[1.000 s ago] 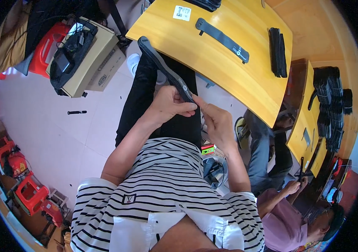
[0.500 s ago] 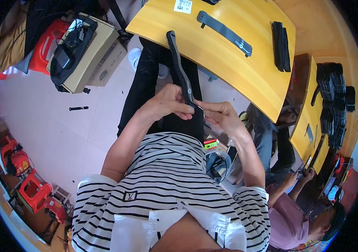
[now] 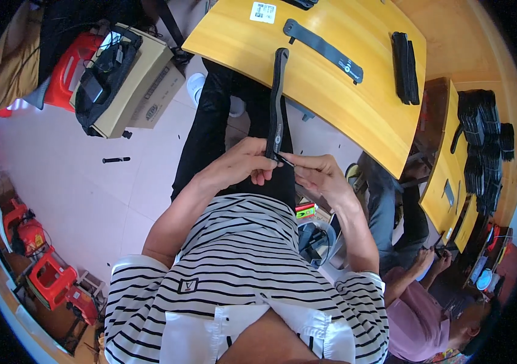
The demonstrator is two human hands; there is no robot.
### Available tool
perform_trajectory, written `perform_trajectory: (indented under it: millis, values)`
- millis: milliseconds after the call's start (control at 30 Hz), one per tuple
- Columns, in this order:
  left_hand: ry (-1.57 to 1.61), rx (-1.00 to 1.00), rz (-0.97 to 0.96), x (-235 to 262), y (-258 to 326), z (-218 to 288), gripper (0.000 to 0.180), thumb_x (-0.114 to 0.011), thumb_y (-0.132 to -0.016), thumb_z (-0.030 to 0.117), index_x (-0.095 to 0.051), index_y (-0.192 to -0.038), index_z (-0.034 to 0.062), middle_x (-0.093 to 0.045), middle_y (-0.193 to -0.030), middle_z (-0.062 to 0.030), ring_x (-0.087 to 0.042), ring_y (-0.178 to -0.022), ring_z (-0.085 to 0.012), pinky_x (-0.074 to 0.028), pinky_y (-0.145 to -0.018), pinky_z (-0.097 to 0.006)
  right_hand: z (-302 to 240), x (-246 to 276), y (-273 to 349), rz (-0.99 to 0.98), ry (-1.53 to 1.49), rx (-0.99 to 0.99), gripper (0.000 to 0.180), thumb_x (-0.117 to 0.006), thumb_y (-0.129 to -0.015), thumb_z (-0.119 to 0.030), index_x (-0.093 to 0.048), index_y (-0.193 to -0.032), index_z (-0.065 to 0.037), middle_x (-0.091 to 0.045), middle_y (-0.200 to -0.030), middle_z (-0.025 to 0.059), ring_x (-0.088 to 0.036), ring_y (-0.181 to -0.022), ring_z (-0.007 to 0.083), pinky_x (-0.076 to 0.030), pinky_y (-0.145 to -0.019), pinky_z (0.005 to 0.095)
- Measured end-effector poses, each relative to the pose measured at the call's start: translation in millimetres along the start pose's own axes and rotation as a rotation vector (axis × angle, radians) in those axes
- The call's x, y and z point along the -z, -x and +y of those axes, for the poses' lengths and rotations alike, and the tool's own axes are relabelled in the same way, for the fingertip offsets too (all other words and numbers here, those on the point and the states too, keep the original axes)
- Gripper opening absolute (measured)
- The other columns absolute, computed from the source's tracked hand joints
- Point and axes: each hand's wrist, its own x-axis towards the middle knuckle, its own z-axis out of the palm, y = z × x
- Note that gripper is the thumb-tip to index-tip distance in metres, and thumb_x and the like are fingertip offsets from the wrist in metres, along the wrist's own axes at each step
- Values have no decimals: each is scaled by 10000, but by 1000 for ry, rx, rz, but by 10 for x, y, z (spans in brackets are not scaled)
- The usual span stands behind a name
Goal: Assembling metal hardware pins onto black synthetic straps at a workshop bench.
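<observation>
A long dark grey strap point(image 3: 277, 103) stands up from my left hand point(image 3: 243, 164), which pinches its near end between thumb and fingers. The strap's far end reaches over the front edge of the yellow table point(image 3: 228, 39). My right hand point(image 3: 322, 175) meets the same end from the right, thumb and forefinger closed on something thin and dark, too small to make out. Another grey strap point(image 3: 325, 51) with a rounded end lies flat on the table. To its right is a stack of dark straps point(image 3: 405, 68).
A white label point(image 3: 262, 12) lies on the table. Left on the floor stands a cardboard box point(image 3: 143, 91) with a black bag on it. Beside my right forearm is a bin point(image 3: 316, 242). At right, a co-worker point(image 3: 419, 315) sits by a second table with piled straps point(image 3: 480, 145).
The strap has swung more upright, its far end moving right. My left hand has turned slightly with it, and my right hand has shifted a little. The co-worker's hands moved slightly.
</observation>
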Motion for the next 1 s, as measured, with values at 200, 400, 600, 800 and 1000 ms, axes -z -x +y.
perform_trajectory:
  millis: [200,400,600,800,1000]
  values:
    - [-71,-49,204,-91,67,-3,192,-443,-835,146,-554,-797,-6,-494,-568,-34,-490,-507,-98,-379,-458,-226,-94,-157,33,106,401,168,350,-525,-835,-34,-540,-1184,-37,-372,-594,-38,-351,-562,46,-290,-507,183]
    - [-209,-119,182,-247,203,139,218,-418,-829,160,-512,-745,-18,-477,-547,-38,-462,-483,-117,-349,-445,-254,-288,-330,42,300,874,562,215,-666,-749,-187,-608,-910,-58,-516,-655,51,-509,-511,171,-401,-464,294]
    - [-200,-52,-34,-200,318,218,152,-457,-837,137,-534,-778,21,-446,-550,19,-420,-470,-62,-314,-422,-196,-395,-270,40,-47,1182,571,176,-619,-778,-257,-551,-837,-106,-548,-751,56,-563,-606,286,-440,-487,369]
    - [142,-145,-215,-331,329,225,190,-446,-834,177,-501,-737,24,-423,-559,15,-377,-457,-53,-274,-418,-189,-449,-331,150,-3,188,203,65,-522,-762,-50,-515,-728,6,-442,-515,-5,-399,-423,61,-268,-398,200]
    - [178,-21,-314,-254,332,181,197,-448,-831,214,-505,-769,36,-456,-598,-6,-423,-491,-76,-319,-455,-196,-305,-187,131,203,-88,214,181,-520,-759,-102,-481,-593,-41,-464,-501,14,-368,-385,51,-254,-354,216]
